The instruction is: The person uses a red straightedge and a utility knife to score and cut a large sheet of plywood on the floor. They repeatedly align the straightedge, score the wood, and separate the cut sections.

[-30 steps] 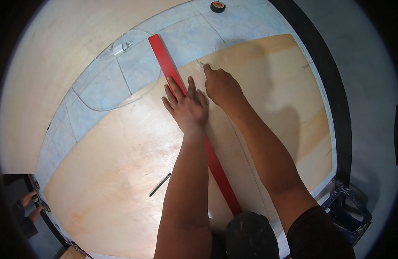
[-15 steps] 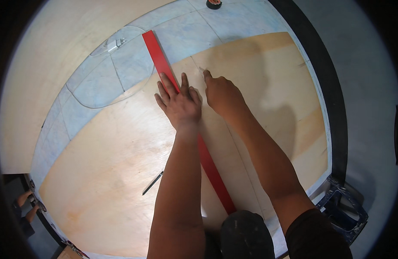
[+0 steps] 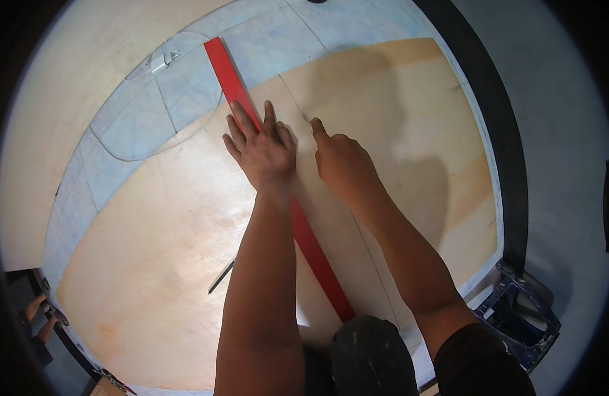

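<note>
A long red straightedge (image 3: 316,249) lies diagonally across a large plywood sheet (image 3: 166,244). My left hand (image 3: 261,148) lies flat on the straightedge with fingers spread, pressing it down. To its right, my right hand (image 3: 341,162) is closed on a thin marking tool (image 3: 306,119) whose tip touches the plywood beside the straightedge. A thin line runs along the sheet under that hand.
A dark pencil-like object (image 3: 220,276) lies on the plywood at lower left. A curved clear panel (image 3: 146,112) lies on the pale marbled table top (image 3: 80,198) at the back. A dark blue crate (image 3: 519,317) stands on the floor at lower right.
Both hands and the straightedge sit slightly lower and further left in the picture as the head shifted; my right hand has slid along the line beside the straightedge.
</note>
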